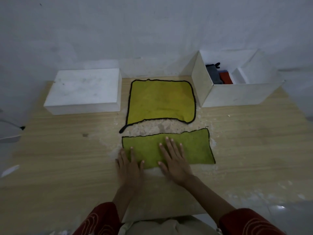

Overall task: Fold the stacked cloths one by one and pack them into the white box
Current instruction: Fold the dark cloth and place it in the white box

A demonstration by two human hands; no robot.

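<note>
Head view. Nearest the camera are two red patterned sleeves (250, 223), with the forearms reaching toward 12 o'clock.

- **Left hand:** The left hand (129, 164) lies flat at the 9 o'clock end of the folded green cloth (191, 148). Its fingers are straight and slightly apart, and the outer ones rest on the bare wooden surface (50, 158).
- **Right hand:** The right hand (175, 164) lies flat on the cloth's middle, fingers straight and spread. Neither hand grips anything.
- **Green cloth:** It is black-edged and lies as a long strip under the fingertips.
- **Yellow cloth:** At 12 o'clock of the strip, and apart from it, a yellow cloth (160, 100) lies spread open. Its layer count cannot be told.
- **Boxes:** The open white box (237, 95) stands at 2 o'clock and holds a grey cloth (214, 74) and a red cloth (225, 78). A closed white box (84, 89) stands at 10 o'clock.

Handling, as judged: the cloth is light, soft and limp. It will probably not keep a crease without pressure. Pinch one short end at both corners, fold it across, then lift the bundle from beneath.
</note>
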